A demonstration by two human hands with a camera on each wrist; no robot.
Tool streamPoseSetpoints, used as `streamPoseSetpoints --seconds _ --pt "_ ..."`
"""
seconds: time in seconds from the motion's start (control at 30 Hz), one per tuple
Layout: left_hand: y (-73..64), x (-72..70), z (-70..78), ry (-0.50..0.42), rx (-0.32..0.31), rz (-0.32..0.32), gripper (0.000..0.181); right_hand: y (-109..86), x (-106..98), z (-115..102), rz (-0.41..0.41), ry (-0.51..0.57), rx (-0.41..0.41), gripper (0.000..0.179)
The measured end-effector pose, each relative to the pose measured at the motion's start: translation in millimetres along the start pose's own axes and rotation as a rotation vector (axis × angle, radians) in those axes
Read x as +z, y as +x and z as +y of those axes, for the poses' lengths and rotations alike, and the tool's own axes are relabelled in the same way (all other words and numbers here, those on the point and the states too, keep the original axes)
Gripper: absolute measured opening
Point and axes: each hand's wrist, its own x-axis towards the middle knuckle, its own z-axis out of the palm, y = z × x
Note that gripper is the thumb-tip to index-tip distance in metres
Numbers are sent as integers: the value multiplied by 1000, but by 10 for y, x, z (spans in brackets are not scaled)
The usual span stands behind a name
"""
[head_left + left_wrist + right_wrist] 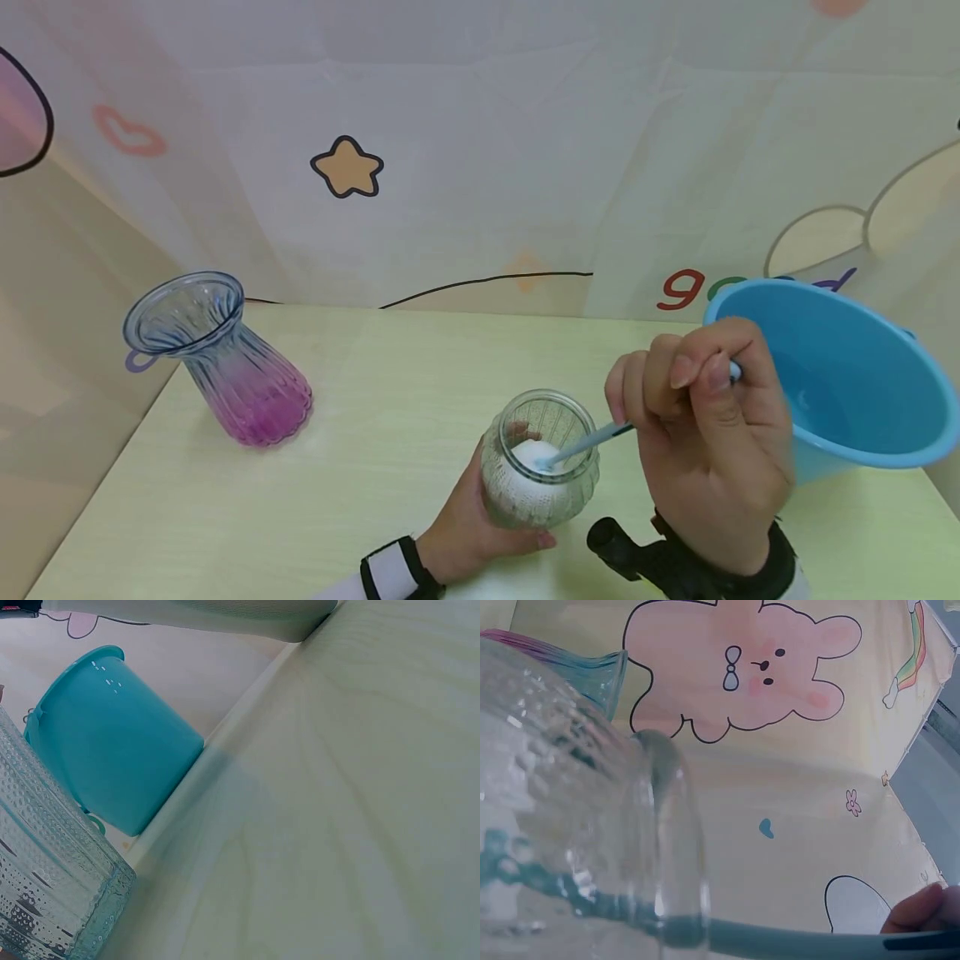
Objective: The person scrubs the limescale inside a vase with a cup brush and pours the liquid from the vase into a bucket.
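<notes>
A clear ribbed glass jar [540, 504] stands open-mouthed near the front middle of the table. My left hand [468, 533] grips it from the left, with the thumb along the near side. Above and to the right, my right hand [720, 442] holds a slim light-blue handle [596, 439] in curled fingers. The handle slants through the jar's mouth to a white mass [532, 454] inside; whether that is a sponge head or loose contents I cannot tell. In the right wrist view the handle [780, 937] runs into the blurred jar [592, 825].
A blue bucket [885, 375] stands at the right, behind my right hand. At the left is a flared glass vase [255, 383], blue above and pink below, with a purple loop [138, 364] by its rim. A printed cloth [465, 167] hangs behind the table.
</notes>
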Motion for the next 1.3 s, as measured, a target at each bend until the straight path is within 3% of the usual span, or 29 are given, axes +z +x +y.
streamPoseSetpoints --seconds 0.2,0.5,0.67,0.8,1.13,1.3 --pt "-8 2 19 -15 -50 1 108 -14 -19 -5 5 49 -32 22" --pt "-6 -9 -6 -15 -24 4 107 -27 36 70 -36 -19 56 25" --pt "3 -4 -14 6 -1 12 106 -77 38 132 -113 -156 157 24" --pt "9 5 -1 8 -21 17 108 -107 91 171 -159 -273 241 23" --pt "26 4 -19 -52 33 -23 103 -113 198 181 -151 -591 405 18" --pt "18 3 10 -53 -23 -23 103 -137 202 194 -194 -679 510 15"
